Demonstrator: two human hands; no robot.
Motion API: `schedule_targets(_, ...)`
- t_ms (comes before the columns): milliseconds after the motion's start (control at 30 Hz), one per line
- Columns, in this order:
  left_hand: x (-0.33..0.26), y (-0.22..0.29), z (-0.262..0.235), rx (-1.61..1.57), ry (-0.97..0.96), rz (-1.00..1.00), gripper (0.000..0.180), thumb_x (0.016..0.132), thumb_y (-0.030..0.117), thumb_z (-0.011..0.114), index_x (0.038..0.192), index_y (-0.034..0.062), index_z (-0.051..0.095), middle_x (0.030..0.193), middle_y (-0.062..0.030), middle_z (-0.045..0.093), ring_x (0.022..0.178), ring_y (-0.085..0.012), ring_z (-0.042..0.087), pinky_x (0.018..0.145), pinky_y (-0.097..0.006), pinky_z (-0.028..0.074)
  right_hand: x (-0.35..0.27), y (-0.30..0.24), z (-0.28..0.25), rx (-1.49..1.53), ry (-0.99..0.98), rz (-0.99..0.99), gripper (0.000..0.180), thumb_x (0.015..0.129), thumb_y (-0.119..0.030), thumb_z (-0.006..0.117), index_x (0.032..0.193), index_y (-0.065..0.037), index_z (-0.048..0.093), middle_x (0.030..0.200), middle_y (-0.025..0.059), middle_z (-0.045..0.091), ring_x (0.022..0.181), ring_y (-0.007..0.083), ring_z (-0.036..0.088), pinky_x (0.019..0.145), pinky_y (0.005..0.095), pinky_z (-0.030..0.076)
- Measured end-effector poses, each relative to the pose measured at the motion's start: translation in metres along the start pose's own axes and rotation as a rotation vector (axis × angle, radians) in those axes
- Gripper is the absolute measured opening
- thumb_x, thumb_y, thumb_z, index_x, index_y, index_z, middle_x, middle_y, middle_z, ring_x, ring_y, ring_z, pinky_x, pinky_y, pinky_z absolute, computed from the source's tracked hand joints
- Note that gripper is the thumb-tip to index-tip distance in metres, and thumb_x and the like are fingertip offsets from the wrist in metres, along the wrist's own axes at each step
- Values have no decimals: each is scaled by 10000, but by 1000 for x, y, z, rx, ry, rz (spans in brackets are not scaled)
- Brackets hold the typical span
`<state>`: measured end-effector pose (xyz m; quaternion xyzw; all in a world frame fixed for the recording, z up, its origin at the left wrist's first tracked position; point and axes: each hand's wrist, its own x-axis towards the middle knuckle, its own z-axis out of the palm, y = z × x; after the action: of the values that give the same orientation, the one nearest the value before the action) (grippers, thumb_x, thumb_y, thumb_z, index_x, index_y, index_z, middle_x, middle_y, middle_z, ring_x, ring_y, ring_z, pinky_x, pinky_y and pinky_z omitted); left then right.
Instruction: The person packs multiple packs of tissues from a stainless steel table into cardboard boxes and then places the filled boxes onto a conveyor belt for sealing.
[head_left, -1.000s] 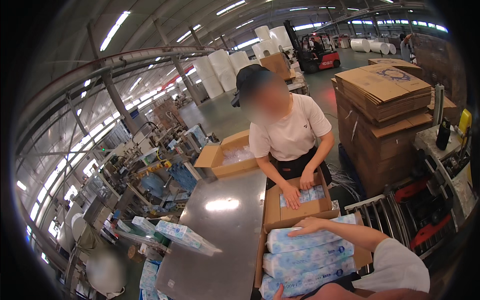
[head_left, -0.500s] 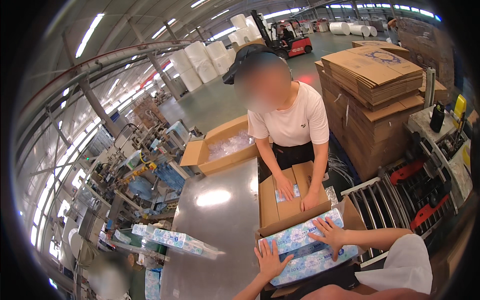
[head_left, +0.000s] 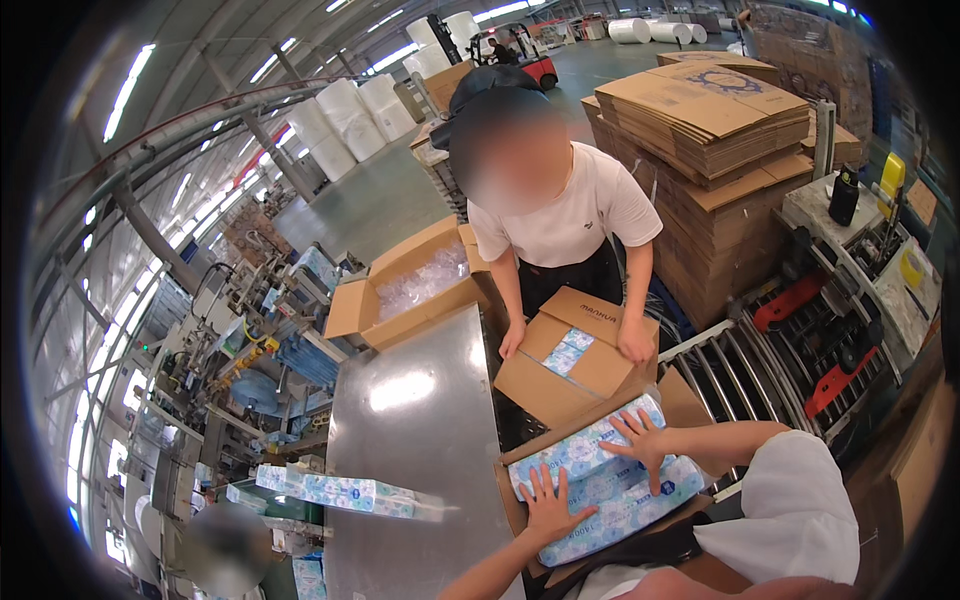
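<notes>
Steel table (head_left: 420, 450): long bare sheet running from near to far, left of centre; its right edge meets the cartons, and most of its top lies open.

Stack of flat cartons (head_left: 715, 120): far right, tall, behind a roller conveyor (head_left: 735, 375) whose rails run just right of the work.

Open carton (head_left: 410, 290): far end of the table, flaps out, clear film inside.

Co-worker's carton (head_left: 575, 360): beyond the near one, flaps half folded in; a person in a white shirt presses a hand on each flap.

Near carton (head_left: 690, 405): open, at the table's right edge, touching the co-worker's carton on its far side; filled with blue-and-white wrapped packs (head_left: 600, 480) lying side by side, the top layer about level with the rim.

Loose row of packs (head_left: 335, 490): near left, on a feed line beside the table, well apart from the carton.

Right hand (head_left: 645, 440): fingers spread wide, palm flat on the far pack in the near carton; pressing, gripping nothing.

Left hand (head_left: 550, 505): likewise spread and flat on the nearer pack, close to the carton's left wall; whether the fingertips curl over the pack's edge is hard to tell at this size.
</notes>
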<state>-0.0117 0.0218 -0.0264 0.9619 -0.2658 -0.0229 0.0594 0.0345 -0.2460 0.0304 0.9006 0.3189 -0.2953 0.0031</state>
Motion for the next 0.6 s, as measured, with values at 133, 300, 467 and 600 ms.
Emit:
schedule_targets(133, -6, 7, 25, 84, -21, -8, 1041, 676, 783, 389, 1387, 49, 188, 1412, -307, 18, 1287, -506, -33, 905, -715, -6, 11, 0, 34, -8, 75, 23, 1438, 310, -582, 810, 1415, -241, -45, 1426, 263, -117, 1303, 453, -130, 982, 637, -21)
schedule_targets(300, 22, 21, 15, 11, -410, -265, 1149, 576, 860, 381, 1414, 120, 114, 1424, -285, -25, 1286, -511, -40, 887, -732, -13, 33, 4, 40, -108, 49, 55, 1423, 325, -590, 804, 1417, -243, -42, 1423, 272, -115, 1300, 467, -115, 985, 635, -14)
schedule_targets(467, 31, 24, 20, 137, -561, -94, 1155, 560, 831, 457, 1416, 144, 99, 1426, -281, 2, 1296, -496, -23, 895, -730, 23, 35, -2, 67, -67, 33, 86, 1172, 477, -511, 788, 1404, -199, 142, 1411, 291, 66, 1314, 455, 18, 1022, 596, 67)
schedule_targets(600, -33, -9, -35, 50, -60, 42, 1031, 609, 611, 661, 1352, 42, 227, 1358, -305, 211, 1292, -396, 194, 925, -637, 182, -49, -25, 22, -47, 689, 175, 885, 605, -436, 727, 1301, -47, 341, 1335, 192, 317, 1273, 359, 239, 1017, 553, 164)
